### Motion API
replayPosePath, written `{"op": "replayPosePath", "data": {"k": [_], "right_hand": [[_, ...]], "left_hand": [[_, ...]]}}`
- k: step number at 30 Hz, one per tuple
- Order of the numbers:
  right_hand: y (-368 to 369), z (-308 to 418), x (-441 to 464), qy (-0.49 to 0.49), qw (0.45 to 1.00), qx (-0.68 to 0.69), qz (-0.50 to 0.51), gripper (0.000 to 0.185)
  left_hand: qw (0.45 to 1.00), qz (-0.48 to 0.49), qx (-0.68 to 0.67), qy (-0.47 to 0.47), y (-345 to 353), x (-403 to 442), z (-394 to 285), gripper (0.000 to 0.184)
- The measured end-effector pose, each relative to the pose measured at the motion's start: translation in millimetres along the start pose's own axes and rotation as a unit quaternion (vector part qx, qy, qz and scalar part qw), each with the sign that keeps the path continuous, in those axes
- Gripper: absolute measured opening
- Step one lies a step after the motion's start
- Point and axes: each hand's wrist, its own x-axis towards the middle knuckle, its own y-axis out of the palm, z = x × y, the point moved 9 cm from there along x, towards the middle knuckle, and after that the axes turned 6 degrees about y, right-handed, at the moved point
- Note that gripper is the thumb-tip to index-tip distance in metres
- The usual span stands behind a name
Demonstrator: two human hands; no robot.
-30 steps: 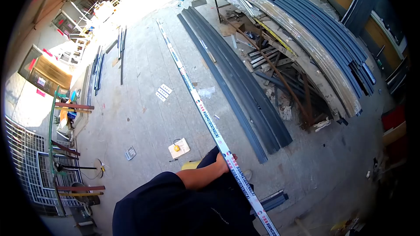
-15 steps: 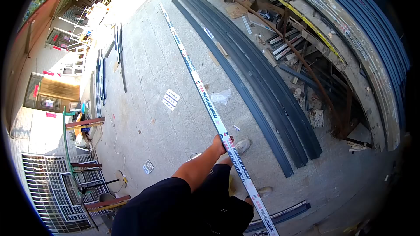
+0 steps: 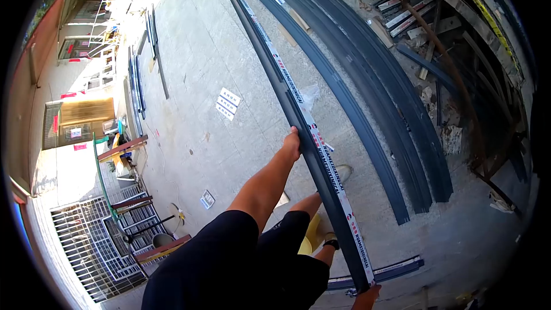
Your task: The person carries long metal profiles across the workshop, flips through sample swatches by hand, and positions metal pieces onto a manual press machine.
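In the head view, both bare hands are on a long dark bar (image 3: 295, 117) with a printed white strip (image 3: 330, 163) along one side. The bar runs from the top edge down to the lower right, above the grey floor (image 3: 201, 149). The left hand (image 3: 291, 142) has its grip closed around the bar near the middle of its visible length, thumb on the edge. The right hand (image 3: 367, 297) grasps the bar's near end by the bottom edge of the view; most of its fingers are hidden.

Long dark profiles (image 3: 367, 69) lie on the floor to the right of the bar, with a scrap pile (image 3: 430, 28) beyond them. A clear plastic sheet (image 3: 310, 96) lies between bar and profiles. Left of the bar are a white printed sheet (image 3: 228, 104) and, nearer, a small keypad-like device (image 3: 207, 199). Shorter dark strips (image 3: 381, 274) lie near the right hand, and a yellow object (image 3: 311, 234) is beside the person's legs.
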Motion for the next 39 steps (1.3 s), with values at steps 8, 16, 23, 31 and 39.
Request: {"op": "replayPosePath", "data": {"k": [8,16,23,31,39], "right_hand": [[89,79,153,0.026,0.998,-0.055,0.017,0.043],[175,139,222,0.026,0.995,0.092,0.024,0.071],[173,118,205,-0.039,0.985,0.035,0.165,0.038],[-38,-150,134,-0.029,0.966,0.036,0.255,0.029],[-279,-461,178,0.105,0.906,0.375,0.165,0.021]], "left_hand": [[0.958,0.156,0.236,0.039,5,3,55,0.058],[0.867,0.049,0.483,-0.11,-211,-71,163,0.053],[0.784,0.037,0.608,-0.122,-274,-153,200,0.056],[0.737,0.152,0.655,0.062,-98,-323,193,0.047],[0.562,0.357,0.738,0.11,55,-525,326,0.052]]}}
